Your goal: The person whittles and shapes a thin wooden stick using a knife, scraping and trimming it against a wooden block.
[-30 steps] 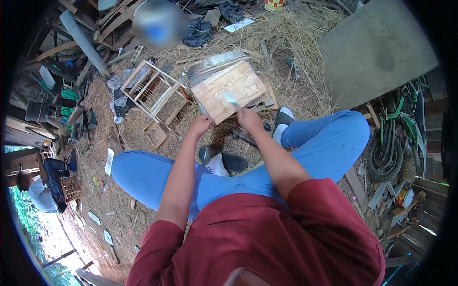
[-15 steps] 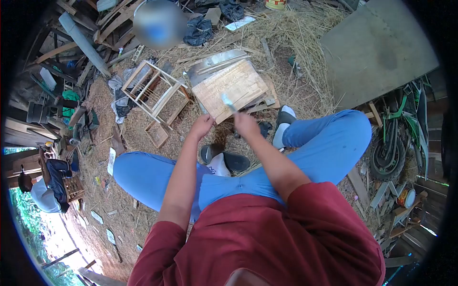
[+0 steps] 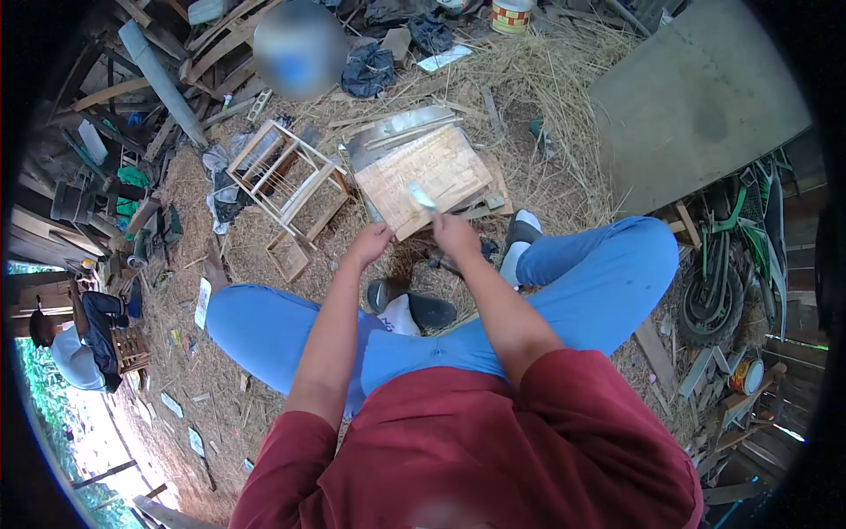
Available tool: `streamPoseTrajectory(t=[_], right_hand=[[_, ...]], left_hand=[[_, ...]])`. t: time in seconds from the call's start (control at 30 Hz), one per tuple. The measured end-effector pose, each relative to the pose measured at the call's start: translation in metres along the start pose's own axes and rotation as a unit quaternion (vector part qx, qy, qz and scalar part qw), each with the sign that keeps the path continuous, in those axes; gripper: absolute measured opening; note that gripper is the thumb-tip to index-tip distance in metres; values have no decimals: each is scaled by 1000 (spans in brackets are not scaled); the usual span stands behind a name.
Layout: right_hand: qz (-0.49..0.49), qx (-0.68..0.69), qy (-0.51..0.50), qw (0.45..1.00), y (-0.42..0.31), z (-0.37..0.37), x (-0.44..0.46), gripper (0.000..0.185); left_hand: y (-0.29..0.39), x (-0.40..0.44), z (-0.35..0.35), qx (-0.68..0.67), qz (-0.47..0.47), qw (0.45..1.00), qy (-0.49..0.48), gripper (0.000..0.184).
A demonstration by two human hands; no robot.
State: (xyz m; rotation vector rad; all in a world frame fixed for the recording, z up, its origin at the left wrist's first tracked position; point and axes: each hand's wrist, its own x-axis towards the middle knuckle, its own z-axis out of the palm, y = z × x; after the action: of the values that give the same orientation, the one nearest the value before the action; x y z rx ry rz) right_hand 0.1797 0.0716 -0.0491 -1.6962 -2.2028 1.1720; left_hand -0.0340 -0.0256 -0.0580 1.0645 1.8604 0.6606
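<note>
The right hand (image 3: 456,236) was closed around a flat-bladed tool (image 3: 421,196), its blade over the wooden board (image 3: 449,159). The left hand (image 3: 374,244) was by the board's near corner; I couldn't tell if it gripped it. The board lay on wood scraps (image 3: 500,183). Working the blade there called for a steady board.

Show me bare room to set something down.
The grey sheet between the straw and motorcycle; also the far side of the pale board, beyond the tool in the right hand. Crowded around the wooden frame and dark bags.
</note>
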Motion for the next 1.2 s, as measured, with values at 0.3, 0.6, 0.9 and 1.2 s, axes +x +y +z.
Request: streamPoseTrajectory(t=[0.3, 0.6, 0.9, 1.2], right_hand=[[12, 17, 4, 1000, -4, 15, -9, 53], [19, 26, -10, 999, -6, 10, -15, 56], [36, 11, -10, 999, 0, 9, -14, 53], [56, 42, -5, 998, 16, 4, -1, 55]], left_hand=[[-5, -1, 3, 20, 29, 999, 8, 37], [-12, 6, 3, 20, 43, 999, -5, 36], [16, -8, -6, -147, -132, 975, -97, 33], [17, -9, -6, -200, -163, 960, -113, 28]])
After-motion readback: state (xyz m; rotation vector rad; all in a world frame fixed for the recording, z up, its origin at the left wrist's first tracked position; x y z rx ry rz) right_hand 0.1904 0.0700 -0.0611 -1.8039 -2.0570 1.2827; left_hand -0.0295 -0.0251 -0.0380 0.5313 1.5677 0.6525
